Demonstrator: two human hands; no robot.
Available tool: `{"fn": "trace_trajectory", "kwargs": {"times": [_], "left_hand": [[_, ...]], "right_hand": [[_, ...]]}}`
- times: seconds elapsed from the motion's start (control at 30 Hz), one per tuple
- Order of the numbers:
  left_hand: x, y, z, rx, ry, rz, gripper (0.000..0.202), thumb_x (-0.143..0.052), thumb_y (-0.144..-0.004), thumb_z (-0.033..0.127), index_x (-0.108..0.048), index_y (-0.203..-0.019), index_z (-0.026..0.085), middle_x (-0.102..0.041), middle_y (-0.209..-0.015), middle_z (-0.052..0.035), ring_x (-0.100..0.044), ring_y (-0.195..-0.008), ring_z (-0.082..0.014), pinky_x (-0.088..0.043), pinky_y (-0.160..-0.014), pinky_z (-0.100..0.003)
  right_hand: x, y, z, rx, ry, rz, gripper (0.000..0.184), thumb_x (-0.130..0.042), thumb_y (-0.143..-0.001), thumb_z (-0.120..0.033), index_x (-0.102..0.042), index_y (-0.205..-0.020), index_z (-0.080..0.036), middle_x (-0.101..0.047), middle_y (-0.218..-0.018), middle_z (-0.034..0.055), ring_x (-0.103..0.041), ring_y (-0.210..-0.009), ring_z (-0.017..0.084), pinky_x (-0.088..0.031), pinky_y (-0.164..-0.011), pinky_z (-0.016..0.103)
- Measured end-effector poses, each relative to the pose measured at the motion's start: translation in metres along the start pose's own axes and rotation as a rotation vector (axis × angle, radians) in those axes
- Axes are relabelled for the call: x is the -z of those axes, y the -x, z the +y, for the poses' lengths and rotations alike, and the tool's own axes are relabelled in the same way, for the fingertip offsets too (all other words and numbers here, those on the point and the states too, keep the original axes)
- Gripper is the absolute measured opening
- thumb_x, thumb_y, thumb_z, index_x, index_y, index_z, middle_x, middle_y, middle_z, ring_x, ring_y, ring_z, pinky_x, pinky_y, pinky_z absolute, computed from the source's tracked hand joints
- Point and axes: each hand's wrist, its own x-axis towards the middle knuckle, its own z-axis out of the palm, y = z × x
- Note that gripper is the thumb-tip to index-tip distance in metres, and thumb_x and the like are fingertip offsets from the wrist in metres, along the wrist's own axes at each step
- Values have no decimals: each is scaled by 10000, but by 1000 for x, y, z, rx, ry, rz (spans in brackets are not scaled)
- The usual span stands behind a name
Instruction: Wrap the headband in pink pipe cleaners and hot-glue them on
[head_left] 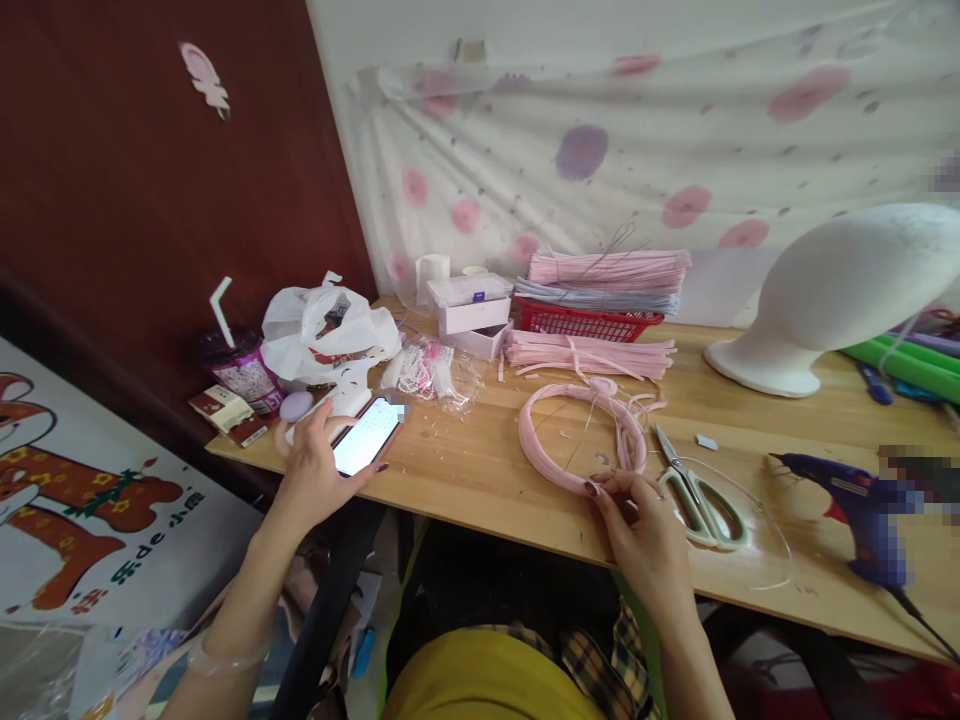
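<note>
My left hand (321,462) is wrapped around a smartphone (367,438) with a lit screen, near the table's front left edge. Its thumb lies along the near edge and a finger reaches over the far side. My right hand (646,540) pinches the front rim of a coil of pink ribbon-like strips (529,432), which rests on the wooden table. Thin wire crosses inside the coil. Just right of the right hand lie scissors (701,505) with pale green handles, blades pointing away. The right hand's inner fingers are partly hidden.
Pink strip bundles (592,355) lie behind the coil, some over a red basket (585,322). A blue glue gun (855,500) and a white foam head (832,300) stand right. Left are a plastic bag (330,330), a drink cup (244,370) and packaged beads (431,372).
</note>
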Motion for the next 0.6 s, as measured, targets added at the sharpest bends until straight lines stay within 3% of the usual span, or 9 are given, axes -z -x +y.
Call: {"fn": "trace_trajectory", "kwargs": {"times": [0.27, 0.43, 0.6], "left_hand": [[5, 1, 9, 41, 40, 73, 804, -681, -750, 453, -317, -1416, 189, -548, -1321, -176, -434, -1325, -413, -193, -1140, -603], [0, 1, 8, 10, -11, 77, 829, -667, -768, 464, -255, -1433, 190, -531, -1357, -210, -424, -1332, -424, -115, -1136, -644], [-13, -14, 4, -39, -1, 3, 936, -678, -775, 497, -154, -1471, 153, -498, -1416, -254, -416, -1349, -422, -162, -1124, -629]], "right_hand": [[-2, 2, 5, -48, -37, -16, 243, -557, -910, -469, -614, -844, -241, -691, -932, 84, -633, -918, 277, -525, -805, 434], [-1, 1, 0, -25, -25, 11, 233, -563, -903, -462, -610, -825, -247, -684, -911, 74, -619, -921, 277, -506, -830, 450], [0, 0, -2, -16, -19, 12, 253, -559, -904, -472, -601, -807, -241, -681, -899, 78, -615, -903, 275, -494, -819, 443]]}}
